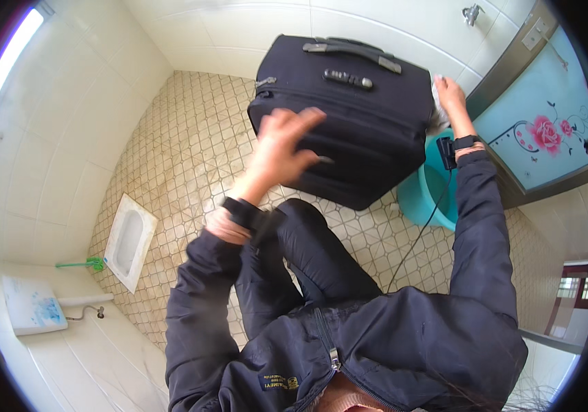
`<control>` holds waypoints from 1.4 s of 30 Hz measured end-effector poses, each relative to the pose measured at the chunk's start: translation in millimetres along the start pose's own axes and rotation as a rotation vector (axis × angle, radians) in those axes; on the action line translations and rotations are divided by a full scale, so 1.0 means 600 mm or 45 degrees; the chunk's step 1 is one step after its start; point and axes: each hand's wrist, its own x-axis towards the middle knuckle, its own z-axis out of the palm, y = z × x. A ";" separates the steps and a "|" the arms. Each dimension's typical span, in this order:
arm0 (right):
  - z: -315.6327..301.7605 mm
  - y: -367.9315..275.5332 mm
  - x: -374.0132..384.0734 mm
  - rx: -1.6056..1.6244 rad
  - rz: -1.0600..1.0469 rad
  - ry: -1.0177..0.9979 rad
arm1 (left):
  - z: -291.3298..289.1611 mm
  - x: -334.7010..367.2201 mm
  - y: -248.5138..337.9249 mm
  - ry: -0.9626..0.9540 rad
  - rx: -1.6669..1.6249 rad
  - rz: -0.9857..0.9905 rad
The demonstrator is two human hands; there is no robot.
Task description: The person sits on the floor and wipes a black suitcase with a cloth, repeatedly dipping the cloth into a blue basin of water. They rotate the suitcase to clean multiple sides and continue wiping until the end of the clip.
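Observation:
A dark fabric suitcase [376,103] stands in front of me on the tiled floor, with a carry handle [359,55] and a combination lock [347,79] on its upper face. My left hand [277,151] is over its near left side, fingers spread and a little blurred, with nothing in them. I cannot tell whether it touches the fabric. At the suitcase's right side, my right hand [452,97] is closed on a whitish cloth [438,113], pressed against that side. Part of the cloth is hidden behind the hand and the suitcase edge.
A turquoise bucket [412,198] stands right of the suitcase, below my right forearm. A thin cable [414,242] hangs from my right wrist. Behind are a tiled wall and tap [472,14]. A flowered door [548,117] is at right, a squat toilet [129,242] at left.

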 end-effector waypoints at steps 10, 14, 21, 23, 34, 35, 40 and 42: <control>-0.055 -0.377 -0.232 0.625 -0.771 -0.013 | 0.019 0.026 -0.201 -0.023 -0.064 -0.398; 0.101 -0.503 -0.341 -0.115 -1.223 0.103 | 0.042 0.016 -0.224 0.034 0.285 -0.270; 0.093 -0.371 -0.296 0.140 -1.151 0.342 | 0.026 0.024 -0.232 -0.069 0.151 -0.232; 0.048 -0.296 -0.281 0.169 -1.226 0.343 | 0.023 0.025 -0.219 -0.124 0.077 -0.312; -0.002 -0.238 -0.371 0.146 -1.013 0.487 | 0.021 0.016 -0.240 -0.271 -0.071 -0.355; 0.023 -0.292 -0.384 0.135 -1.063 0.389 | 0.024 0.015 -0.243 -0.251 -0.059 -0.343; 0.130 -0.492 -0.398 0.021 -1.201 0.139 | 0.033 0.012 -0.251 -0.028 -0.042 -0.220; 0.142 -0.493 -0.397 -0.147 -1.300 -0.012 | 0.036 0.011 -0.251 -0.021 -0.025 -0.172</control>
